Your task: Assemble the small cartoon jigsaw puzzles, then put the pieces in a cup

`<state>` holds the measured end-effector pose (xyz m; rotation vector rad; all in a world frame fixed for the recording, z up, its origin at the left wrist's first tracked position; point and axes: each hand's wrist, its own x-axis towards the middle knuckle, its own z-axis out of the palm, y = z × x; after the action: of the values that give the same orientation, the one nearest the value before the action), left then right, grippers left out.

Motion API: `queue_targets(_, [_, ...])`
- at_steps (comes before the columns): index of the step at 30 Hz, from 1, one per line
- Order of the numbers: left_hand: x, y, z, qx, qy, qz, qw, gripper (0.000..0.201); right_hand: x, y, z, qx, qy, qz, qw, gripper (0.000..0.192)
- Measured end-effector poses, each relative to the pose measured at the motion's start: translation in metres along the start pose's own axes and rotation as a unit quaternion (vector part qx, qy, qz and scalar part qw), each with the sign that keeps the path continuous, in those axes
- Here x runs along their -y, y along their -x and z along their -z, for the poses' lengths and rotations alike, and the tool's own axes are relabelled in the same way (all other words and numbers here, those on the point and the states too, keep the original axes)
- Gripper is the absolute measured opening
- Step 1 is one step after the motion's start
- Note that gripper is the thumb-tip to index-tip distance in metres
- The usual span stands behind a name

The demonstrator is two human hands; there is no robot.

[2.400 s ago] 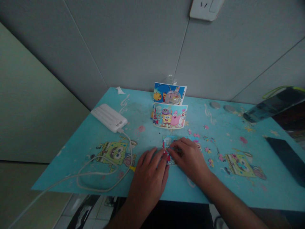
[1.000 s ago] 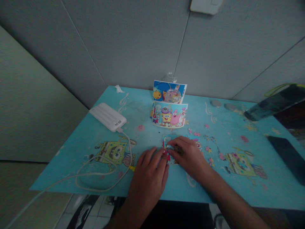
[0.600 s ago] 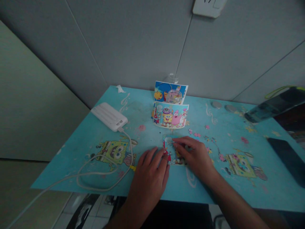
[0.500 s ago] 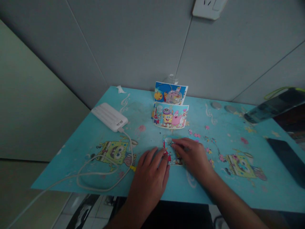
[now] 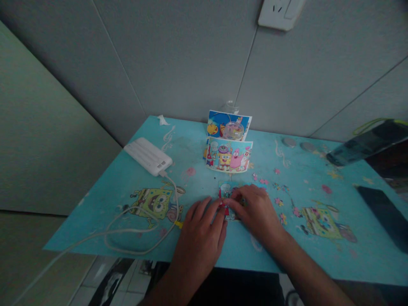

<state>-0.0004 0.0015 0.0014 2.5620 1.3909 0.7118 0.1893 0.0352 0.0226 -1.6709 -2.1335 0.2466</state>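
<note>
The cartoon-printed blue table (image 5: pixel 127 178) fills most of my view, pushed against a grey panelled wall (image 5: pixel 178 55) with a white socket (image 5: pixel 279 12) high up. On its far left lies a white power bank (image 5: pixel 148 156), whose white cable (image 5: pixel 140 238) loops toward the near edge; at the right edge lies a dark phone (image 5: pixel 384 214), with a dark angled object I cannot identify above it. In the middle, by the wall, two cartoon picture cards (image 5: pixel 228 155) stand one behind the other, a small clear container in front of the upper one. Loose puzzle pieces (image 5: pixel 277 193) are scattered to the right of centre. Directly in front of me lies the small, partly assembled jigsaw puzzle (image 5: pixel 227 189), flat on the table, its long side seemingly running left to right, though my hands hide too much of it to be sure. My left hand (image 5: pixel 199 240) rests flat, palm down and fingers spread, gripping nothing, its fingertips touching the puzzle's near left edge; the puzzle lies just ahead and to the right of it. My right hand (image 5: pixel 256 212) is the nearer one, lying over the puzzle's right part with fingers curled and the tips pressed down at its middle; whether it pinches a piece there I cannot tell, since the fingers cover the spot. The two hands almost meet at the puzzle's red lower-left corner.
</note>
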Motion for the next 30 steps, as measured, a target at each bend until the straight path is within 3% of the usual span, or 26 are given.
queue_targets(8, [0.001,0.0,-0.002,0.004,0.0,0.004,1.0,0.029,-0.017,0.003,-0.003,-0.001,-0.013,0.035,0.999,0.017])
queue_targets(19, [0.0,0.0,0.001,0.006,0.004,0.003,1.0,0.027,-0.012,0.006,0.002,0.021,-0.025,0.028,0.999,0.008])
queue_targets(30, [0.0,0.0,0.0,0.006,0.001,0.003,1.0,0.028,-0.016,0.006,0.0,0.027,-0.02,0.051,0.998,0.016])
